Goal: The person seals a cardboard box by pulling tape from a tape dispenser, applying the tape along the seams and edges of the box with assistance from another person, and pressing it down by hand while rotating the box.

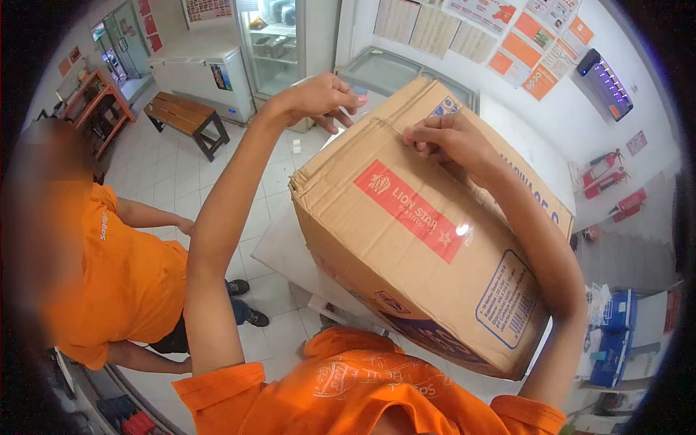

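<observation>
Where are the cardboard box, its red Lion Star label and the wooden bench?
Cardboard box (406, 254): head view, upper face.
Red Lion Star label (409, 210): head view, middle.
Wooden bench (181, 114): head view, seat slats.

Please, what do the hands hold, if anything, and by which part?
It cannot be told: the right hand curls over the top of the cardboard box, the left hand is near its edge; anything pinched there is unclear.

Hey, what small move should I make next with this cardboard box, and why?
Perhaps rest your left hand on the cardboard box to steady it. Your right hand is bunched near the top seam, while the left, fingers apart, seems to hover by the box's edge without bracing it.
</observation>
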The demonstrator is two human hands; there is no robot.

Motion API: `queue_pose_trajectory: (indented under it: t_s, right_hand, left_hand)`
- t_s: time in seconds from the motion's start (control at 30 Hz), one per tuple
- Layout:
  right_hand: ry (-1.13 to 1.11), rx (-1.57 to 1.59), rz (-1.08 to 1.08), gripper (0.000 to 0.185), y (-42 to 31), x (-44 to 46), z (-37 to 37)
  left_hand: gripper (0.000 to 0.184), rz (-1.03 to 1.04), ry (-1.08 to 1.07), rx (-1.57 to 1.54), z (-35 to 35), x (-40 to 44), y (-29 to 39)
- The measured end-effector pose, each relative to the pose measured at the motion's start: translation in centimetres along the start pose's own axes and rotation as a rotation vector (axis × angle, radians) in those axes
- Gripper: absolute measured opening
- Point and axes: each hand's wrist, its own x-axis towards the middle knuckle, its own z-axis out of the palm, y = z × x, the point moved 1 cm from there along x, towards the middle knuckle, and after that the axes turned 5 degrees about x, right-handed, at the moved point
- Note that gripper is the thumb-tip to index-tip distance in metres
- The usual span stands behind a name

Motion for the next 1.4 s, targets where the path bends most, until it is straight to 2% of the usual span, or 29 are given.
queue_pose_trajectory:
  t_s: [0.33,0.5,0.6,0.7,0.83,0.9,1.03,1.07,1.17,1.27,1.33,1.4]
  right_hand:
    - [0.018,-0.062,0.001,0.021,-1.0,0.8,-0.2]
    - [-0.002,-0.139,-0.037,0.023,-1.7,0.6,-0.1]
    - [-0.005,-0.208,0.013,0.023,-2.2,0.3,-0.1]
    - [-0.038,-0.214,-0.002,0.024,-2.0,0.5,-0.4]
    - [-0.103,-0.323,0.089,0.025,-3.1,0.9,-0.7]
    - [-0.178,-0.371,0.145,0.024,-3.2,2.1,-1.2]
    - [-0.322,-0.498,0.324,0.038,-3.9,3.1,-2.1]
    - [-0.312,-0.519,0.292,0.048,-3.0,2.4,-3.1]
    - [-0.282,-0.529,0.201,0.05,-1.6,1.7,-4.4]
    - [-0.426,-0.599,0.351,0.052,-1.7,2.3,-5.6]
    - [-0.415,-0.548,0.344,0.051,-2.4,4.3,-3.1]
    - [-0.38,-0.525,0.318,0.05,-2.3,3.5,-3.1]
  left_hand:
    - [0.058,0.0,-0.007,-0.037,1.2,1.0,-2.0]
    - [0.05,0.026,-0.089,-0.3,2.5,1.9,-4.5]
    - [0.045,0.079,-0.133,-0.485,3.8,2.7,-6.0]
    - [0.039,0.133,-0.189,-0.625,4.7,2.7,-6.2]
    - [0.037,0.19,-0.317,-0.774,5.3,1.8,-5.5]
    - [0.036,0.181,-0.272,-0.807,5.7,1.0,-5.2]
    - [0.037,0.116,-0.259,-0.865,5.9,1.6,-5.7]
    - [0.038,0.108,-0.254,-0.871,6.8,1.9,-5.6]
    - [0.039,0.09,-0.218,-0.873,8.6,1.9,-7.0]
    - [0.04,0.088,-0.152,-0.823,9.4,2.0,-7.7]
    - [0.041,0.105,-0.066,-0.744,7.4,2.5,-9.8]
    - [0.042,0.164,0.065,-0.649,6.4,1.3,-8.0]
